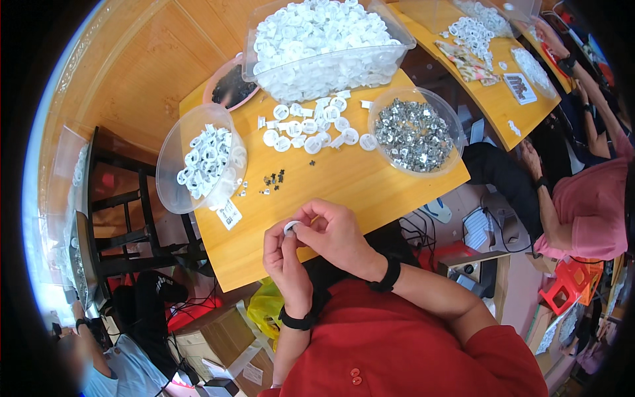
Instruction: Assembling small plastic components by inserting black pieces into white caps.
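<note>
Above the near edge of the wooden table, my left hand (286, 263) and my right hand (340, 239) meet, fingertips closed around a small round white plastic part (290, 226). Its lower side is hidden by my fingers. Just beyond my hands lie several tiny dark metal pieces (274, 180). Farther back, a loose spread of round white plastic parts (313, 144) covers the table's middle. A clear bowl of white plastic parts (210, 159) stands at the left, and a clear bowl of shiny metal clips (417, 135) at the right.
A big clear bin (331, 63) heaped with white parts stands at the table's far edge, beside a pink bowl (210, 86) of dark pieces. A printed card (229, 215) lies at the left edge. People work at both sides; a black chair frame (126, 218) stands left.
</note>
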`<control>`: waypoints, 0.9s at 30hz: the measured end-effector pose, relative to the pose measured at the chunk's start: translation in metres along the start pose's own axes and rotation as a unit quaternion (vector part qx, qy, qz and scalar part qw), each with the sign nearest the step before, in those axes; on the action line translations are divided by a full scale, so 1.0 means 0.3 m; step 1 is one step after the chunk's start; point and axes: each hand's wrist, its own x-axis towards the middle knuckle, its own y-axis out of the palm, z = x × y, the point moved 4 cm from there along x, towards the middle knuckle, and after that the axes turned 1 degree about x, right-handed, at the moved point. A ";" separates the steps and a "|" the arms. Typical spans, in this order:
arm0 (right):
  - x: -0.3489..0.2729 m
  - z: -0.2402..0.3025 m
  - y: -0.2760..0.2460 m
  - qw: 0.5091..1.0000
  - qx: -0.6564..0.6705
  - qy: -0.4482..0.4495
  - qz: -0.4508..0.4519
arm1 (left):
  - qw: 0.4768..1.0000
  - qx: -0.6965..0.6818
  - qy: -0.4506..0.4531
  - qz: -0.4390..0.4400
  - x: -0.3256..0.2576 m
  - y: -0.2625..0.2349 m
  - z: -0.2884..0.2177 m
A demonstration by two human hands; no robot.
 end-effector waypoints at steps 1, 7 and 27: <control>0.000 0.002 0.004 1.000 -0.012 -0.008 0.008 | 1.000 0.000 0.000 0.000 0.001 -0.001 0.005; -0.006 0.005 0.016 1.000 -0.013 -0.011 0.000 | 1.000 -0.017 0.000 -0.026 0.002 -0.002 0.012; 0.012 -0.087 0.019 0.999 0.011 0.019 0.033 | 0.999 -0.022 -0.008 -0.022 0.018 -0.019 0.077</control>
